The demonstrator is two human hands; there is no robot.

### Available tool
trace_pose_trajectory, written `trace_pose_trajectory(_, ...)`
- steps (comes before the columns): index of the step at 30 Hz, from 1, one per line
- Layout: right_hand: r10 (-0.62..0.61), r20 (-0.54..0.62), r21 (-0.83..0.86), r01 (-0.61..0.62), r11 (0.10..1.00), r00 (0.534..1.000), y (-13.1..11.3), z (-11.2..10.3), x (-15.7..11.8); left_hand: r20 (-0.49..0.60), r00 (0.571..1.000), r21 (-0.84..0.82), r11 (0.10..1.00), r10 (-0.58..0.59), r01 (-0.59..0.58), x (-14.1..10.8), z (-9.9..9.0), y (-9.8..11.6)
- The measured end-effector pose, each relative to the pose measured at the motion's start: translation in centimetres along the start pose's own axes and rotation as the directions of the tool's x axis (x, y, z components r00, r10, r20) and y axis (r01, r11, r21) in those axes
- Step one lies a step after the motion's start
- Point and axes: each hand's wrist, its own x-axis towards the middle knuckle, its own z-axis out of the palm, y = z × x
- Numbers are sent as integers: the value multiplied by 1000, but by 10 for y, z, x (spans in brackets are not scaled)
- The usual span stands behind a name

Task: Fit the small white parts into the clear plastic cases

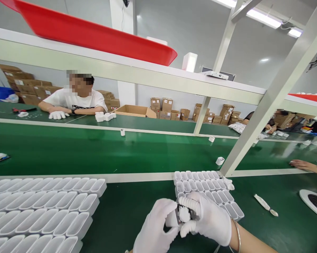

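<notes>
My left hand (pixel 159 225), in a white glove, holds a small white housing (pixel 171 219) between thumb and fingers. White-gloved too, my right hand (pixel 204 218) closes around a small part with a white round piece and dark edges (pixel 184 213), which touches the housing's open side. Fingers partly hide both pieces. Just behind my hands stand rows of open white housings (pixel 200 185). Larger white housings (pixel 52 211) fill the left of the green table in several rows.
A green conveyor (pixel 147 151) carries scattered white pieces. A slanted white post (pixel 269 91) rises at right, near a white tool (pixel 262 202) and a fan (pixel 316 203). A person (pixel 76 96) sits across; another's hand (pixel 304 164) reaches in at right. A red tray (pixel 95 35) lies overhead.
</notes>
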Motion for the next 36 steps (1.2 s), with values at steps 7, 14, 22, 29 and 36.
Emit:
trace_pose_trajectory(7,-36,12,-1,36,999,999,1,2,5,35,999,-11,1000,-7,7,-2,1,-2)
trace_pose_trajectory(14,-160,-69,-192,144,971,985,20,15,6,18,1000,-55,998,-13,14,-1,0,-4)
trace_pose_trajectory(22,-45,44,156,37,987,998,9,2,4,-110,993,-148,989,-43,26,-11,16,-10)
trace_pose_trajectory(29,120,211,329,-186,926,970,0,-9,-6,-158,979,-113,987,-131,114,-24,28,-24)
trace_pose_trajectory(36,74,272,555,-219,803,960,9,14,0,-161,987,-160,987,-13,-13,-32,30,-25)
